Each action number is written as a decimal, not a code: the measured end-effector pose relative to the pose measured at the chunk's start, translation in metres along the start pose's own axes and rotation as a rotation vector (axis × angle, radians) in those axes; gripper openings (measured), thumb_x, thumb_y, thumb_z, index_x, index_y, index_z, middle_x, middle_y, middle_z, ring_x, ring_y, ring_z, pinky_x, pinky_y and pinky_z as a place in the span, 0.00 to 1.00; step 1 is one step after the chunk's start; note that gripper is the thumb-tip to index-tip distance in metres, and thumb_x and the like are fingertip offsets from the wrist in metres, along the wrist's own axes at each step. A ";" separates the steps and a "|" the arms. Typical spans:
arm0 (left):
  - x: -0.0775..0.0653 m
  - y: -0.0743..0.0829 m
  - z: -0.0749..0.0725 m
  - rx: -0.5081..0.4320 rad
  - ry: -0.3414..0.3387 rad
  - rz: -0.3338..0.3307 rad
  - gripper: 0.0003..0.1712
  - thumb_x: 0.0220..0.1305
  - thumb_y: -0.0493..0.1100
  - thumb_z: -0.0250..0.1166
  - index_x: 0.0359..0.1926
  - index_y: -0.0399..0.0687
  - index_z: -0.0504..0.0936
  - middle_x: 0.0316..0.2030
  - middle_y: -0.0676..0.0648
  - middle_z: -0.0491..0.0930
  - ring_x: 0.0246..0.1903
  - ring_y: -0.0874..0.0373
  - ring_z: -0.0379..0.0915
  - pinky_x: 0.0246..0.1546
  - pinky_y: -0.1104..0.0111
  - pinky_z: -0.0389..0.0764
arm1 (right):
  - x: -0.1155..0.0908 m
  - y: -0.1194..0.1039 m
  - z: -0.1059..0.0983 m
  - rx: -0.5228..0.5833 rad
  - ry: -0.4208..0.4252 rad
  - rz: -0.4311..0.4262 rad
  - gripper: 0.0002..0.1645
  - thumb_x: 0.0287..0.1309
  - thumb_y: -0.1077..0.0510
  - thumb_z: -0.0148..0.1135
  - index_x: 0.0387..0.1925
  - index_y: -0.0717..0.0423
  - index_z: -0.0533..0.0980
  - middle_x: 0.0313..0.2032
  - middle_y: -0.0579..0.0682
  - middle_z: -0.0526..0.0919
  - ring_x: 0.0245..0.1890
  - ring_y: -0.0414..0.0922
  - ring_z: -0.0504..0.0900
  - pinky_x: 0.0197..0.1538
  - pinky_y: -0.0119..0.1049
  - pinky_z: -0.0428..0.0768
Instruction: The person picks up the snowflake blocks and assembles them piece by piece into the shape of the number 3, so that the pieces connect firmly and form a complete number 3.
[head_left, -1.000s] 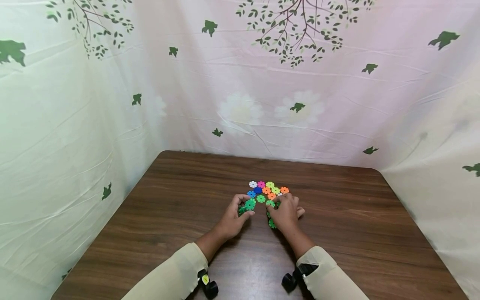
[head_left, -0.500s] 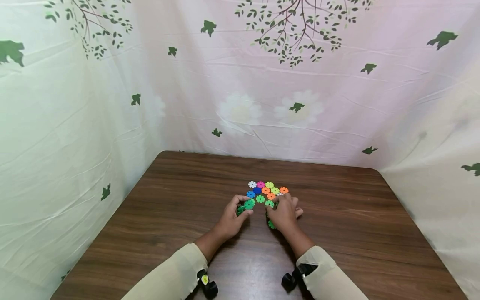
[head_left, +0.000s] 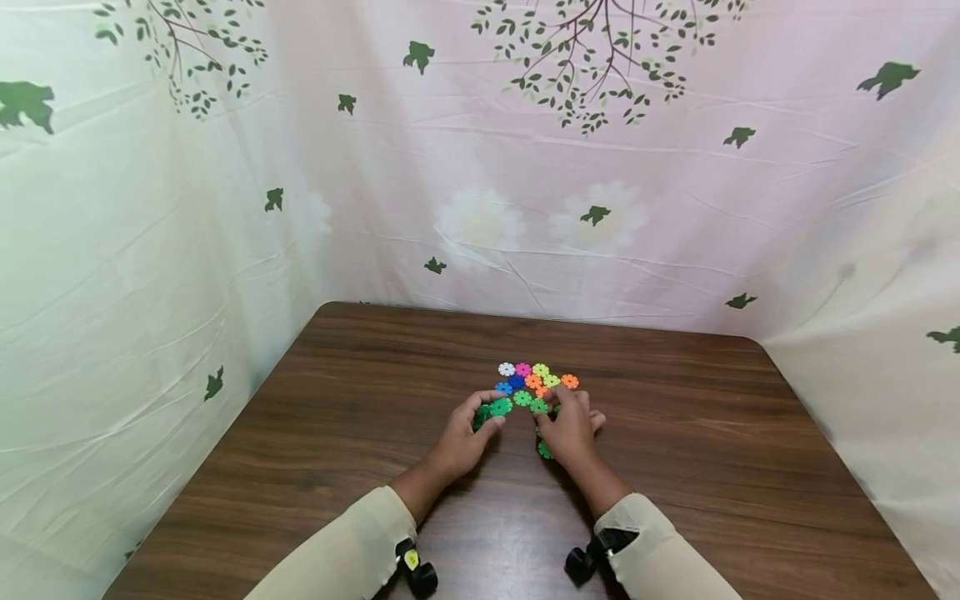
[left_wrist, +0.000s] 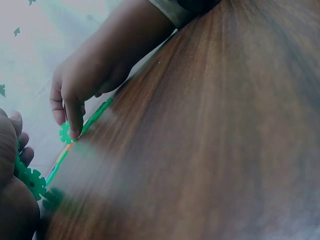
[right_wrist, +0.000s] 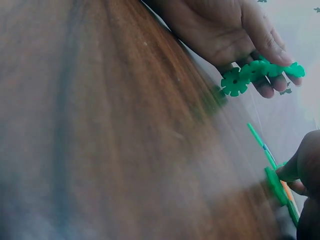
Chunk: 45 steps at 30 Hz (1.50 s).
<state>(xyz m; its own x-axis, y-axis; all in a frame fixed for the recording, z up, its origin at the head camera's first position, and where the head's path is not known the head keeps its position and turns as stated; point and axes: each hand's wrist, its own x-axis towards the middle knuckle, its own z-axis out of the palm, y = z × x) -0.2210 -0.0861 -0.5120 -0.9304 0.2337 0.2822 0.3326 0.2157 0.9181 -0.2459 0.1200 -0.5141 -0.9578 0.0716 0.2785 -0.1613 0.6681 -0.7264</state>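
My left hand (head_left: 457, 443) holds a short chain of green snowflake discs (right_wrist: 252, 72) between its thumb and fingers, raised above the table. In the right wrist view those discs are slotted together, with one facing the camera. My right hand (head_left: 573, 429) pinches a green snowflake disc (left_wrist: 65, 132) between thumb and finger, at the near edge of a flat colourful layout. A green disc (head_left: 522, 398) of that layout lies between the hands. Below the right fingers another green disc (head_left: 545, 450) shows. The right hand hides part of the layout.
Behind the hands lie white (head_left: 506, 369), pink (head_left: 523, 369), yellow (head_left: 541, 370), blue (head_left: 516, 381) and orange discs (head_left: 570, 381), flat and close together. They rest on a brown wood-grain table (head_left: 337, 400). A printed cloth (head_left: 360, 225) hangs around its back and sides.
The right fingertips have shifted slightly and now cover more of the orange and white discs. The green chain in my left hand has tilted a little. Both forearms stay almost in place.
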 end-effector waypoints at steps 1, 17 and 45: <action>0.000 -0.001 0.000 0.000 0.002 -0.001 0.22 0.81 0.38 0.64 0.71 0.40 0.77 0.67 0.39 0.82 0.68 0.48 0.76 0.69 0.62 0.76 | 0.000 0.000 0.000 0.001 0.003 -0.011 0.12 0.64 0.64 0.77 0.42 0.57 0.79 0.37 0.56 0.83 0.50 0.55 0.71 0.56 0.60 0.51; 0.000 0.000 0.000 -0.011 -0.012 0.021 0.22 0.80 0.37 0.64 0.70 0.39 0.79 0.65 0.36 0.83 0.64 0.49 0.77 0.66 0.65 0.77 | -0.008 0.002 0.004 0.163 0.152 -0.270 0.05 0.66 0.69 0.73 0.33 0.61 0.84 0.38 0.59 0.91 0.47 0.56 0.79 0.56 0.58 0.57; 0.001 -0.004 -0.001 0.009 -0.059 -0.016 0.21 0.82 0.40 0.62 0.71 0.40 0.77 0.68 0.37 0.81 0.68 0.47 0.74 0.68 0.61 0.75 | -0.009 -0.002 0.004 0.366 0.102 -0.567 0.05 0.61 0.73 0.73 0.32 0.66 0.85 0.29 0.53 0.88 0.36 0.40 0.84 0.45 0.23 0.79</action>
<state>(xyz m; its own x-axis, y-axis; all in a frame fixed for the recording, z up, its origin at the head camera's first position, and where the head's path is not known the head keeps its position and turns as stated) -0.2233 -0.0875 -0.5148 -0.9250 0.2859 0.2502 0.3193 0.2281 0.9198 -0.2379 0.1150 -0.5177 -0.6773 -0.1342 0.7233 -0.7186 0.3312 -0.6115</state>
